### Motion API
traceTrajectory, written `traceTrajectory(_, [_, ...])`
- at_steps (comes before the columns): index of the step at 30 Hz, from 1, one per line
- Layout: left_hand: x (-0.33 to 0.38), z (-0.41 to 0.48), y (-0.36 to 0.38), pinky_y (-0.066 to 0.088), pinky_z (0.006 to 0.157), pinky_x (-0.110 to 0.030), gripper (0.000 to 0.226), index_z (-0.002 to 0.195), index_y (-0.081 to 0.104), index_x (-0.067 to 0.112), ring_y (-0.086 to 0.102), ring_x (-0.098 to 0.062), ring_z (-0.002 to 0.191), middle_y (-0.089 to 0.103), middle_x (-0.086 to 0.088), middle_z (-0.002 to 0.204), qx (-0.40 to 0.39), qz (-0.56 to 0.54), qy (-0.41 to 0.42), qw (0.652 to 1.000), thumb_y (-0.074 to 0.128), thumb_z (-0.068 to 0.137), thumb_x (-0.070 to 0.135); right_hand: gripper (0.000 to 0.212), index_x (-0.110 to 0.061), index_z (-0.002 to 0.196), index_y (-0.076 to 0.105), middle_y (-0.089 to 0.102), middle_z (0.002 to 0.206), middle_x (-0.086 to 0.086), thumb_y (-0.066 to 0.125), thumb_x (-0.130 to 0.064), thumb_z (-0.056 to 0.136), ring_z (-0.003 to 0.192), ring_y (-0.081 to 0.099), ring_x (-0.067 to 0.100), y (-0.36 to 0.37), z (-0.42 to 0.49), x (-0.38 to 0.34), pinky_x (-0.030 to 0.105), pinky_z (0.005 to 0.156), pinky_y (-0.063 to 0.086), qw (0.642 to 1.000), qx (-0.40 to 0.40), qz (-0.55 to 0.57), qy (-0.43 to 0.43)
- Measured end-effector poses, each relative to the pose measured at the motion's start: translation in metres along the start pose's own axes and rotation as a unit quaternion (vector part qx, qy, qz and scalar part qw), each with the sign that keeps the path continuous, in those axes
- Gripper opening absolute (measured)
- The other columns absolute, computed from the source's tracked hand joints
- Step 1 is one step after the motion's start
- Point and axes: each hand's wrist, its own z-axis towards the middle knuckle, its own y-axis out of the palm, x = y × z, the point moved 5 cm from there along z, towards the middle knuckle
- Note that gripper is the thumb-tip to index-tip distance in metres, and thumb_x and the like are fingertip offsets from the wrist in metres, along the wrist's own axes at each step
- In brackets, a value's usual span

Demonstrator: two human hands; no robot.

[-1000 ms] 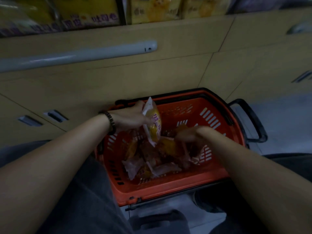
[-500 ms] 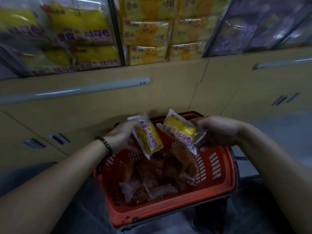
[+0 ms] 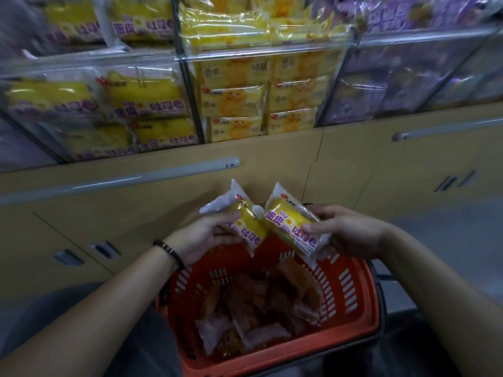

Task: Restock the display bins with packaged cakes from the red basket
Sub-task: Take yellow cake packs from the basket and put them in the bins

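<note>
Head view shows the left hand [image 3: 201, 238] clasping one yellow cake pack [image 3: 245, 224] and the right hand [image 3: 345, 232] pinching a second pack [image 3: 294, 224]. Both are slanted, long axes running up-left, above the red basket [image 3: 353, 330], which holds darker packets [image 3: 258, 308]. The display bin [image 3: 109, 57] with seemingly matching print lies up-left, nearer the left hand.

Two yellow cake packets [image 3: 249, 231] [image 3: 288, 221], one in the left hand [image 3: 201, 238], one in the right hand [image 3: 345, 232]; one red basket [image 3: 351, 303]; one beaded bracelet [image 3: 169, 251].
</note>
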Motion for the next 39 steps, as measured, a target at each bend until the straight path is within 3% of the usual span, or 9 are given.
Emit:
traceTrajectory(5, [0.019, -0.019, -0.008, 0.049, 0.092, -0.037, 0.052, 0.128, 0.069, 0.009, 0.071, -0.022, 0.105, 0.077, -0.01, 0.117, 0.045, 0.021, 0.065, 0.997, 0.079, 0.082, 0.031, 0.053, -0.005, 0.133, 0.064, 0.072, 0.123, 0.027, 0.08, -0.023, 0.086, 0.106, 0.072, 0.043, 0.009, -0.008, -0.015, 0.054, 0.094, 0.058, 0.994, 0.022, -0.074, -0.076])
traceTrajectory(10, [0.029, -0.045, -0.015, 0.061, 0.096, -0.046, 0.061, 0.135, 0.059, -0.002, 0.071, -0.038, 0.11, 0.071, -0.027, 0.125, 0.032, -0.067, 0.094, 0.993, 0.083, 0.08, 0.01, 0.055, -0.003, 0.139, 0.057, 0.064, 0.132, 0.031, 0.077, -0.014, 0.09, 0.12, 0.062, 0.056, 0.032, -0.02, -0.022, 0.067, 0.105, 0.049, 0.988, -0.019, -0.056, -0.143])
traceTrajectory(14, [0.037, -0.063, -0.01, 0.063, 0.09, -0.046, 0.062, 0.137, 0.057, 0.003, 0.073, -0.04, 0.109, 0.068, -0.027, 0.129, -0.007, -0.091, 0.09, 0.992, 0.078, 0.078, 0.003, 0.064, 0.005, 0.138, 0.054, 0.062, 0.132, 0.036, 0.082, -0.011, 0.083, 0.118, 0.065, 0.05, 0.052, -0.025, -0.027, 0.064, 0.104, 0.05, 0.981, -0.012, -0.02, -0.195])
traceTrajectory(19, [0.094, -0.092, 0.009, 0.062, 0.088, -0.054, 0.051, 0.134, 0.06, 0.01, 0.072, -0.044, 0.109, 0.073, -0.021, 0.124, 0.003, 0.03, 0.146, 0.989, 0.08, 0.087, 0.003, 0.074, 0.011, 0.135, 0.055, 0.051, 0.134, 0.048, 0.091, -0.011, 0.074, 0.117, 0.058, 0.051, 0.059, -0.035, -0.038, 0.075, 0.107, 0.037, 0.96, -0.016, 0.068, -0.273])
traceTrajectory(22, [0.149, -0.118, 0.024, 0.063, 0.079, -0.031, 0.036, 0.121, 0.07, 0.018, 0.077, -0.021, 0.102, 0.079, -0.003, 0.112, 0.028, 0.197, 0.24, 0.95, 0.079, 0.086, 0.018, 0.075, 0.007, 0.13, 0.061, 0.055, 0.129, 0.048, 0.096, -0.016, 0.068, 0.109, 0.061, 0.046, 0.057, -0.053, -0.072, 0.06, 0.099, 0.05, 0.944, 0.02, 0.058, -0.325])
traceTrajectory(28, [0.228, -0.155, 0.015, 0.058, 0.076, -0.029, 0.032, 0.112, 0.071, 0.025, 0.077, -0.017, 0.094, 0.079, 0.001, 0.103, 0.066, 0.324, 0.315, 0.889, 0.085, 0.083, 0.028, 0.048, -0.003, 0.108, 0.073, 0.074, 0.099, 0.021, 0.095, -0.022, 0.07, 0.085, 0.071, 0.029, 0.073, -0.085, -0.167, 0.034, 0.072, 0.059, 0.905, 0.084, -0.07, -0.411])
traceTrajectory(31, [0.266, -0.172, -0.01, 0.062, 0.079, -0.035, 0.037, 0.109, 0.07, 0.03, 0.079, -0.017, 0.088, 0.081, 0.001, 0.096, 0.13, 0.349, 0.337, 0.865, 0.088, 0.076, 0.03, 0.028, -0.005, 0.107, 0.074, 0.077, 0.103, 0.017, 0.086, -0.009, 0.082, 0.093, 0.075, 0.029, 0.097, -0.086, -0.216, 0.035, 0.076, 0.061, 0.883, 0.087, -0.127, -0.444])
traceTrajectory(35, [0.313, -0.186, -0.067, 0.061, 0.086, -0.057, 0.046, 0.107, 0.073, 0.036, 0.077, -0.029, 0.087, 0.08, -0.008, 0.092, 0.237, 0.371, 0.366, 0.82, 0.093, 0.066, 0.038, 0.024, -0.011, 0.106, 0.076, 0.077, 0.108, 0.009, 0.082, -0.019, 0.085, 0.1, 0.076, 0.027, 0.134, -0.074, -0.282, 0.052, 0.088, 0.062, 0.838, 0.129, -0.223, -0.481])
traceTrajectory(39, [0.349, -0.182, -0.127, 0.062, 0.084, -0.048, 0.054, 0.103, 0.075, 0.035, 0.076, -0.025, 0.095, 0.08, 0.002, 0.098, 0.311, 0.326, 0.391, 0.802, 0.097, 0.056, 0.049, 0.015, -0.023, 0.106, 0.078, 0.079, 0.103, -0.001, 0.08, -0.026, 0.092, 0.098, 0.076, 0.02, 0.167, -0.042, -0.338, 0.056, 0.088, 0.061, 0.797, 0.154, -0.303, -0.499])
